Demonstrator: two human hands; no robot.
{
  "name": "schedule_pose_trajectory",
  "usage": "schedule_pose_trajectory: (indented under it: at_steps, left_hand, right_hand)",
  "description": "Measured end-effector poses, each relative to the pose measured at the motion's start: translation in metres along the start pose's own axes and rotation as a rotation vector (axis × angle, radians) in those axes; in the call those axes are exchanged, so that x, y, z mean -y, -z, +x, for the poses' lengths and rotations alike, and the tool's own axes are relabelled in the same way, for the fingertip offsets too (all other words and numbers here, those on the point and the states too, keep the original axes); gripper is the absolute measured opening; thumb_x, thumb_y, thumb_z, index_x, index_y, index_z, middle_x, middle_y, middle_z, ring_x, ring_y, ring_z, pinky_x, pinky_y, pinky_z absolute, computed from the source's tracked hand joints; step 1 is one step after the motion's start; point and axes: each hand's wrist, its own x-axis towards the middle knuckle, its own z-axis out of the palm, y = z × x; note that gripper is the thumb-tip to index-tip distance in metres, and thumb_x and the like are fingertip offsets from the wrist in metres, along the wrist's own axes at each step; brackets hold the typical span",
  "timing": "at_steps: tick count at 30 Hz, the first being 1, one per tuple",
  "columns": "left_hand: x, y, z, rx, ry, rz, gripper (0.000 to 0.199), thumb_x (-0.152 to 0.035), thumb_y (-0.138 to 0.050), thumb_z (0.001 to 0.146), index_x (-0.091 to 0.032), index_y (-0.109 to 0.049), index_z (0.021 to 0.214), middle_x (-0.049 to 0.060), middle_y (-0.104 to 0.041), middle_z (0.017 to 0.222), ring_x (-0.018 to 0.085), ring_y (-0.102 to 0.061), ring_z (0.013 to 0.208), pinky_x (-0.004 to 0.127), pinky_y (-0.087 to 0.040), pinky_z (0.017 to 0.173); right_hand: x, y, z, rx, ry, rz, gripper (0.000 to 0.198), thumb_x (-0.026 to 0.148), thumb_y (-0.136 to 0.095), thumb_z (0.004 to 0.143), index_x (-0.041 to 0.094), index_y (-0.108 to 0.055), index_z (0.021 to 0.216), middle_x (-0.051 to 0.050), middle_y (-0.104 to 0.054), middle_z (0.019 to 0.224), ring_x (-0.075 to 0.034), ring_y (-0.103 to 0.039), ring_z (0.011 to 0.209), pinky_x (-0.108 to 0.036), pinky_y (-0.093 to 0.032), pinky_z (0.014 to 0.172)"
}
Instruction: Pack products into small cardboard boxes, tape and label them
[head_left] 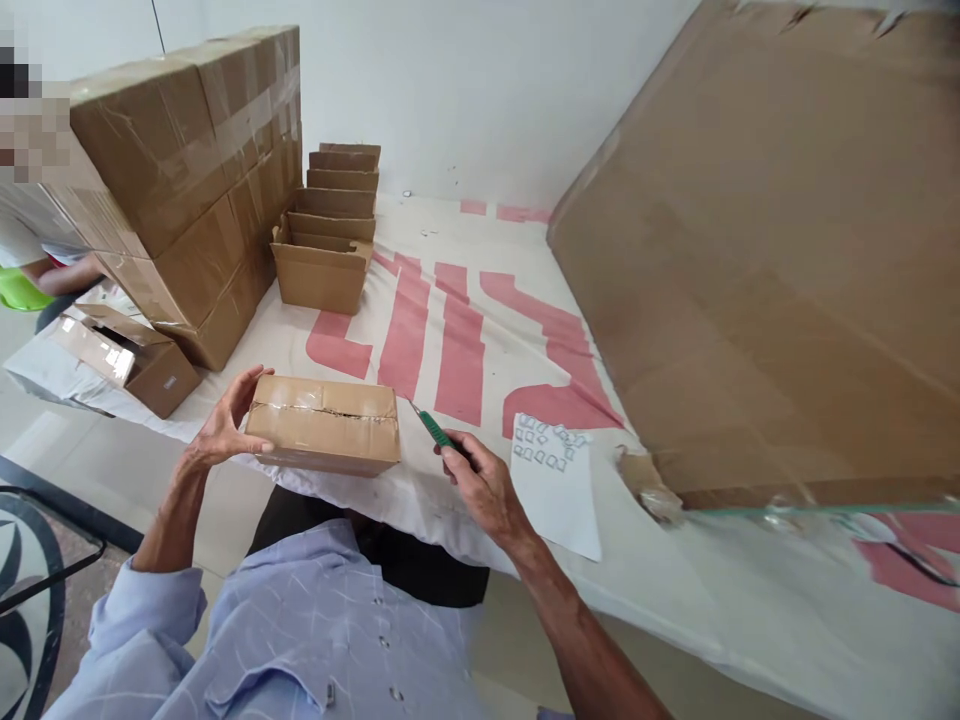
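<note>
A small brown cardboard box (322, 425) lies in front of me at the table's near edge. Along its top runs a seam with torn, ragged edges and shiny tape. My left hand (231, 420) grips the left end of this box, thumb on the near side and fingers behind. In my right hand (476, 480) is a green-handled utility knife (433, 428), its tip pointing up and left. The blade is just right of the box and apart from it. A white sheet (555, 500) with small square stickers or drawings lies right of my right hand.
Stacked taped cartons (187, 170) stand at the left, with an open box (127, 355) before them. Several open boxes (322, 275) stand in a row behind. A large cardboard panel (772, 270) fills the right. A red-and-white cloth (457, 340) covers the table. Another person's arm (71, 272) shows far left.
</note>
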Motion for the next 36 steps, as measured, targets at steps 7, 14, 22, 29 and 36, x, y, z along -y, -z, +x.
schedule_pose_trajectory:
  at_steps: [7,14,22,29,36]
  left_hand:
    - [0.014,-0.018,-0.018,-0.080,-0.088,-0.043,0.103,-0.061,-0.106,0.057,-0.032,-0.051,0.140,0.017,-0.051,0.166,0.039,-0.048,0.158,0.057,-0.043,0.129]
    - [0.002,-0.036,-0.015,-0.066,-0.058,-0.001,0.086,-0.064,-0.103,0.060,-0.027,-0.054,0.121,0.016,-0.056,0.157,0.037,-0.058,0.146,0.054,-0.050,0.120]
    - [-0.008,-0.041,-0.012,-0.021,-0.077,0.086,0.074,-0.060,-0.099,0.071,-0.024,-0.067,0.128,0.019,-0.052,0.159,0.040,-0.054,0.149,0.056,-0.051,0.120]
    - [-0.012,-0.054,-0.013,-0.022,-0.084,0.168,0.075,-0.061,-0.096,0.074,-0.026,-0.066,0.133,0.018,-0.051,0.160,0.040,-0.053,0.150,0.056,-0.053,0.118]
    - [-0.018,-0.071,-0.013,-0.022,-0.111,0.204,0.074,-0.059,-0.096,0.073,-0.026,-0.064,0.131,0.017,-0.052,0.156,0.038,-0.055,0.146,0.054,-0.057,0.114]
  right_hand:
    - [-0.051,-0.012,0.016,-0.061,0.012,-0.398,0.040,0.053,-0.051,0.090,0.022,-0.066,0.111,-0.014,-0.076,0.099,-0.034,-0.070,0.090,-0.045,-0.052,0.079]
    - [-0.043,-0.005,0.026,-0.072,0.005,-0.353,0.049,0.061,-0.050,0.092,0.020,-0.068,0.110,-0.013,-0.076,0.098,-0.031,-0.068,0.088,-0.043,-0.052,0.079]
    - [-0.021,0.006,0.028,-0.087,0.010,-0.286,0.052,0.067,-0.057,0.087,0.019,-0.072,0.104,-0.011,-0.076,0.092,-0.028,-0.066,0.081,-0.041,-0.051,0.074]
    - [0.044,0.026,0.029,-0.105,0.101,-0.135,0.050,0.061,-0.059,0.096,0.018,-0.078,0.111,-0.005,-0.076,0.085,-0.022,-0.066,0.072,-0.033,-0.053,0.067]
    - [0.144,0.017,0.027,0.426,0.395,-0.253,0.033,0.038,-0.059,0.105,0.024,-0.083,0.123,-0.005,-0.085,0.124,-0.024,-0.080,0.107,-0.035,-0.061,0.094]
